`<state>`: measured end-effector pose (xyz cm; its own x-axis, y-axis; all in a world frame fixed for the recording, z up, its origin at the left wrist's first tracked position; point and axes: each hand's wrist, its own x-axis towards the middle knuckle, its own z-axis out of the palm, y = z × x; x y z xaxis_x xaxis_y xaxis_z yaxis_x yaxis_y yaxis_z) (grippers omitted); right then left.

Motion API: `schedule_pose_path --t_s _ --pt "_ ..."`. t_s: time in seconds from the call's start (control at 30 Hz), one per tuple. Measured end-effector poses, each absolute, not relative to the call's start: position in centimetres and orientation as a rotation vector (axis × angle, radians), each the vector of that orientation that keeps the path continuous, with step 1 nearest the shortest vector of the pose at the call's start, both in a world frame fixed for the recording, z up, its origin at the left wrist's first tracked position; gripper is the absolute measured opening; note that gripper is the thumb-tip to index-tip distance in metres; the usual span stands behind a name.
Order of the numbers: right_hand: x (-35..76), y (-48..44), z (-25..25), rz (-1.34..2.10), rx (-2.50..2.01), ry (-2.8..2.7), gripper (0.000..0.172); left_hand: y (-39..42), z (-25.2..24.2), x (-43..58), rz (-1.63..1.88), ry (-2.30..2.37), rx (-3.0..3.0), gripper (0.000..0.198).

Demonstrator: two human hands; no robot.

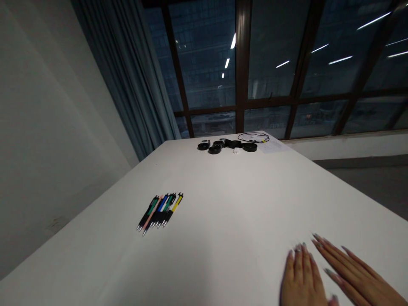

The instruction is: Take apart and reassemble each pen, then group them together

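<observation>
My left hand (302,280) lies palm down over the white table (223,238) at the lower right, fingers stretched out and holding nothing. Just to its right, my right hand (357,272) also has its long-nailed fingers extended, with nothing in it. The two hands are side by side and partly cut off by the bottom edge of the view. Well to the left of both, several pens (161,210) lie in a slanted row, with black, green, pink, blue, white and yellow parts. Neither hand touches them.
Several black round items (215,149) and a looped black cable (253,137) lie at the far end of the table, beside a sheet of paper (272,146). A wall (63,106) and a blue curtain (127,63) border the left side; windows (210,63) stand beyond.
</observation>
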<state>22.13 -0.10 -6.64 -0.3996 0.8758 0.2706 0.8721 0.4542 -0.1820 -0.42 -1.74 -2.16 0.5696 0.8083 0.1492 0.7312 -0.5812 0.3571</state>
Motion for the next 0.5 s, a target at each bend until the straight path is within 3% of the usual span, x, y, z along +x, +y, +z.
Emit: schedule_pose_path --t_s 0.5 --pt "22.03 -0.22 -6.51 0.028 -1.51 -2.395 0.069 -1.58 -2.48 -0.07 0.445 1.288 2.482 0.072"
